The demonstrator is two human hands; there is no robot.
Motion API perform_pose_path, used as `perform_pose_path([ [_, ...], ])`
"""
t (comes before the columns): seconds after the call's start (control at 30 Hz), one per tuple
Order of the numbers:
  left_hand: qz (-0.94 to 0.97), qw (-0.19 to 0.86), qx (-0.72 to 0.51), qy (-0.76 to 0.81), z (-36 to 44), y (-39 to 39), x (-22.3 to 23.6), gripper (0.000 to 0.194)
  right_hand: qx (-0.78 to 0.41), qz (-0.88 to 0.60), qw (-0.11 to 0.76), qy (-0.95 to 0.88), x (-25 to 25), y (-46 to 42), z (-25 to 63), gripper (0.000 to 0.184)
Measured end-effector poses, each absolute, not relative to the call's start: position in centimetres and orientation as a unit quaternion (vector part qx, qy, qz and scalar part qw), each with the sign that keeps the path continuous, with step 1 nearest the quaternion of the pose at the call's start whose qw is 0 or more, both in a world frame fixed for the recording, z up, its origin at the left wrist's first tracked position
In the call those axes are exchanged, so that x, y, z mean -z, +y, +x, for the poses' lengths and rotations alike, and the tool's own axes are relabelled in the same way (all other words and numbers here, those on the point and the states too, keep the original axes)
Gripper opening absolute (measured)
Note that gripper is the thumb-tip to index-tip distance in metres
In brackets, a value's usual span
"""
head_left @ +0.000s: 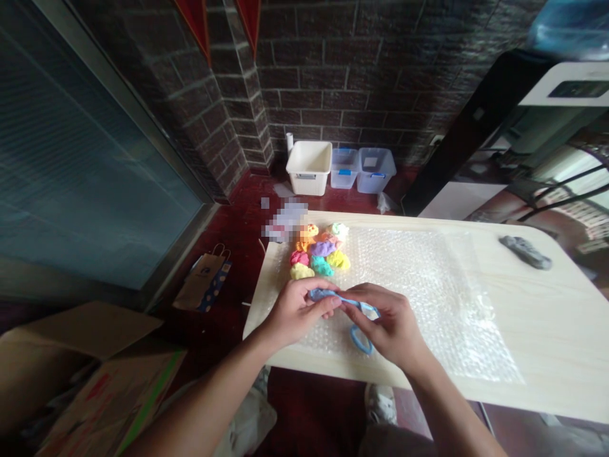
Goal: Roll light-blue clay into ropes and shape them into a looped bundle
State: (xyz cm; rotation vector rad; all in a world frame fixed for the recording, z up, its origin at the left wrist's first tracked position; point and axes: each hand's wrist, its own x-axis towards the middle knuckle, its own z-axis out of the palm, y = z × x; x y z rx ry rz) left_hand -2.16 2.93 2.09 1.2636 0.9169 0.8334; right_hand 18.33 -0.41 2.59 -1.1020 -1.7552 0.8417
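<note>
Over the near left part of the table, my left hand [304,308] pinches one end of a light blue strip [352,301] that looks like soft cloth. My right hand [385,317] has its fingers closed round the other end, where a pale patch shows. A blue ring-shaped loop [361,341] appears just below my right hand; I cannot tell whether it joins the strip. Beyond my left hand, several crumpled, soft bundles lie together, among them a purple one [323,247], a teal one [322,265] and a yellow one [339,259].
Bubble wrap [419,273] covers much of the pale wooden table [561,317]. A dark grey crumpled item [526,252] lies at the table's right. On the floor stand a white bin [309,181], two clear bins, a paper bag [202,279] and an open cardboard box [109,393].
</note>
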Motion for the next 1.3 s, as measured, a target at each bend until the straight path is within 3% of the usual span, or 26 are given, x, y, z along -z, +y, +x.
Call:
perform_pose_path([
  [0.23,0.540,0.656,-0.342,0.401,-1.8,3.5,-3.7,0.041,-0.304,-0.457,0.428,-0.718,-4.0,-0.1,18.2,0.018],
  [0.37,0.539,0.651,-0.359,0.397,-1.6,3.5,-3.4,0.041,-0.332,-0.487,0.423,-0.688,-3.5,0.2,18.3,0.025],
  [0.47,0.530,0.647,-0.380,0.395,-1.6,3.2,-2.2,0.052,-0.376,-0.495,0.420,-0.661,-2.4,0.4,18.6,0.033],
  [0.6,0.525,0.632,-0.398,0.409,-1.5,2.9,-0.8,0.043,-0.416,-0.471,0.422,-0.653,-1.3,0.4,19.0,0.030],
  [0.8,0.499,0.648,-0.400,0.413,-2.2,2.8,-1.0,0.045,-0.357,-0.475,0.405,-0.695,-1.4,0.6,18.4,0.015],
  [1.3,0.484,0.681,-0.427,0.346,-3.8,3.7,-1.5,0.029,-0.355,-0.434,0.458,-0.690,-2.1,1.3,16.2,0.018],
])
